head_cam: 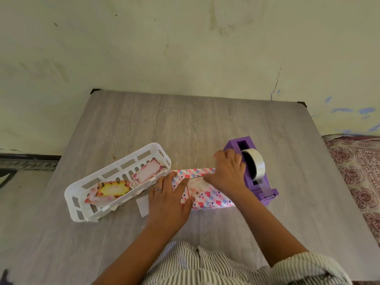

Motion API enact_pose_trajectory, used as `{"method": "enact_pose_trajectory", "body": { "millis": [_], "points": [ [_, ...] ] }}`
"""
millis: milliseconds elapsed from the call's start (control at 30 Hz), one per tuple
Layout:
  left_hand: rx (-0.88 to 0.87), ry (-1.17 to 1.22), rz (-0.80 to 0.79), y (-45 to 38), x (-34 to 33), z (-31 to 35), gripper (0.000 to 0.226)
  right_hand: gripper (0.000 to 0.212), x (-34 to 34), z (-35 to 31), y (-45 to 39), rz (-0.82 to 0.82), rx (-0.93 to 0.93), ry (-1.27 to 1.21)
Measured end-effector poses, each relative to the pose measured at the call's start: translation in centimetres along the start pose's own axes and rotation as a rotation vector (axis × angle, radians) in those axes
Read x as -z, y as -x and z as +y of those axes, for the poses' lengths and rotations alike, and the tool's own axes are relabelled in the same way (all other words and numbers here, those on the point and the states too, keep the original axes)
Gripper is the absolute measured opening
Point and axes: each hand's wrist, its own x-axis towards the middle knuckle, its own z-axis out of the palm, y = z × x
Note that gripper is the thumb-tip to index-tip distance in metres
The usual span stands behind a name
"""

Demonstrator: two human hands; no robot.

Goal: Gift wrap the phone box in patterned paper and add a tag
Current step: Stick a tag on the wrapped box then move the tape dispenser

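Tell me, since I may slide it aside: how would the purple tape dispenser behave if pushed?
The tape dispenser looks blocky with a broad flat base, so it would likely slide on the smooth table, not tip. Probably weighted, hence heavy for its size.

Obstacles: white basket [115, 177] just left of wrapped box [207, 194]; purple tape dispenser [254, 171] close at right. Paper scrap [142, 204] lay near basket. Open room: far half of table [185, 120], near-left corner.

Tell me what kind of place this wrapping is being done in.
Probably a room in a home, not a workshop: a small wood-grain table pushed against a stained, cracked plaster wall, with a patterned cloth or bedspread beside it on the right.
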Motion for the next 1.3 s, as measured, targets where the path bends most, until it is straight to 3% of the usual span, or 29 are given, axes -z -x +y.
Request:
{"method": "enact_pose_trajectory", "body": {
  "millis": [167,300,467,800,1033,1200,1300],
  "points": [
    [-0.006,-0.043,-0.051,0.2,0.5,0.5,0.052,0.051,0.3,1.7,0.1,0.063,-0.027,0.027],
    [-0.067,-0.077,-0.096,0.5,0.5,0.6,0.054,0.039,0.5,0.4,1.1,0.171,0.115,0.118],
    [-0.147,-0.064,-0.105,1.1,-0.2,-0.2,0.064,0.046,-0.8,-2.4,3.9,0.058,0.288,0.042],
    [-0.106,-0.067,-0.134,1.6,0.0,-0.4,0.076,0.055,0.8,2.3,2.3,-0.036,-0.002,0.108],
    [-0.197,-0.055,-0.208,1.9,0.1,0.6,0.074,0.062,-0.5,-0.5,3.3,-0.082,0.135,0.060],
    [-0.151,0.052,-0.117,0.1,2.0,0.2,0.042,0.062,0.5,2.2,2.6,-0.087,0.023,0.045],
    [-0.169,0.158,-0.270,-2.3,3.3,-0.3,0.059,0.065,0.4,2.3,2.6,-0.111,0.064,0.022]
  ]
}}
